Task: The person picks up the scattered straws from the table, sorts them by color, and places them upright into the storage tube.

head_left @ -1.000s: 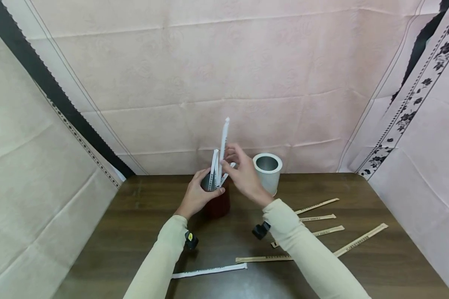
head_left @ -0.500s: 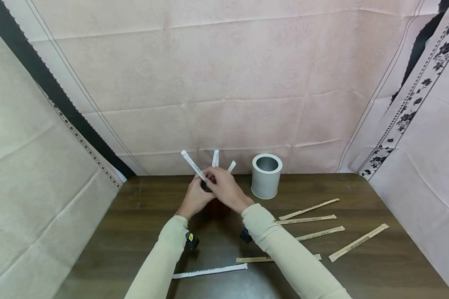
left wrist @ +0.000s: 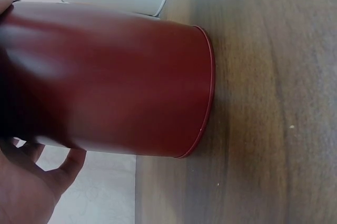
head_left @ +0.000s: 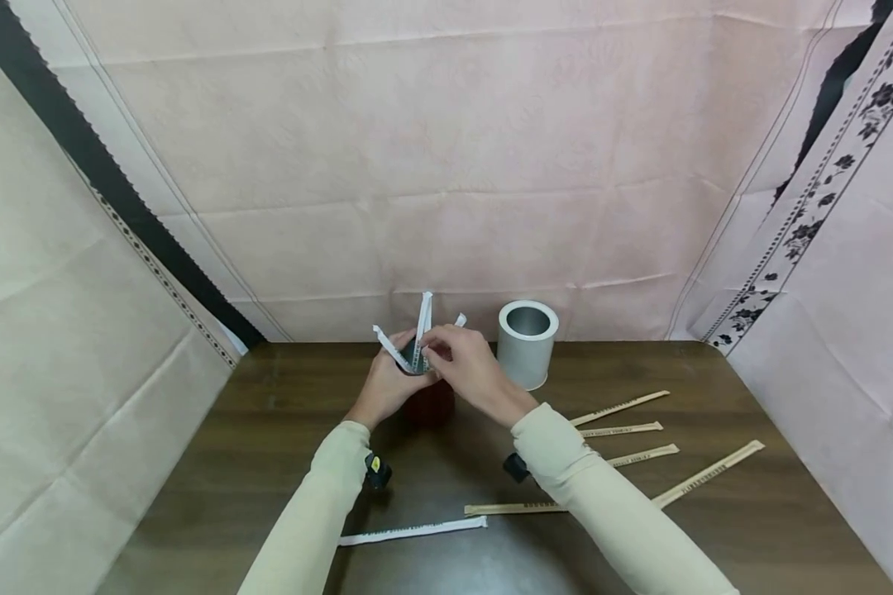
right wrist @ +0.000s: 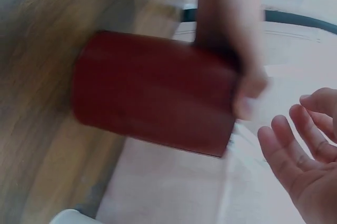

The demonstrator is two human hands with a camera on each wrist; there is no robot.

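My left hand (head_left: 383,384) grips the upper part of a red canister (left wrist: 121,82), its thumb over the rim in the right wrist view. Several slim white printed paper sticks (head_left: 422,322) stand in the canister. One white stick (head_left: 390,345) leans out to the left over the rim, and another tip shows at the right behind my right hand (head_left: 472,364). That hand is beside the opening; in the right wrist view its fingers (right wrist: 287,153) are loosely bent, apart from the canister, with nothing between them.
A white canister (head_left: 527,351) stands right of the red one, near the table's back edge. Several tan paper sticks (head_left: 703,475) lie on the right of the brown table, partly under my right sleeve (head_left: 603,496). One white stick (head_left: 413,531) lies in front.
My right hand moved left with a white stick, lowered it into the canister, then let go and drew back right. That stick now leans left. My left hand stayed on the canister.
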